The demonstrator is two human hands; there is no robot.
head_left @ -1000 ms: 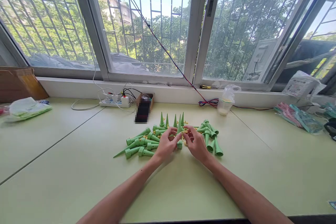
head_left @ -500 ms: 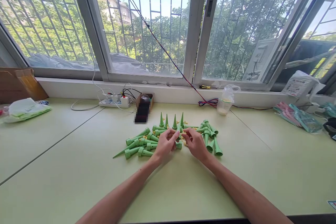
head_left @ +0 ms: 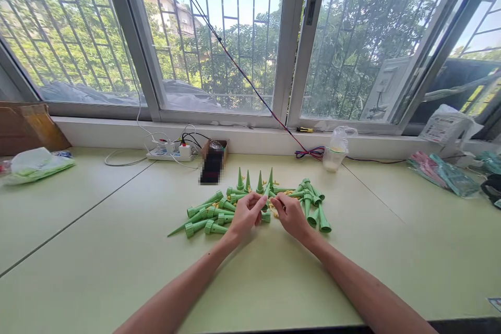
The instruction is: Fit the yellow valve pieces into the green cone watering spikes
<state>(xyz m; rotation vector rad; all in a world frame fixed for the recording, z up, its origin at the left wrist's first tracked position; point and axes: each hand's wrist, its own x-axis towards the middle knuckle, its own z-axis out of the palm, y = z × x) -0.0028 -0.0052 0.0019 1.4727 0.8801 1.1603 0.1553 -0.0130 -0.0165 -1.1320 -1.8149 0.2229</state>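
Observation:
My left hand is closed around a green plastic cone-shaped spike, its tip pointing up. Close to that spike's right side, my right hand pinches thumb and fingers together; what lies between them is too small to make out. Left of my hands lie several green spikes with ribbed caps. More green cones, open at the wide end, are heaped to the right. Behind my fingers several spikes stand upright. Small yellow pieces are scattered among them, partly hidden by my hands.
At the back of the pale green table are a white power strip, a small box and a plastic cup with a bag. Plastic packets lie far right, a green-white packet far left.
My right hand's fingers have closed in slightly and shifted a little left, nearer the held spike. The left hand keeps its hold, almost unmoved.

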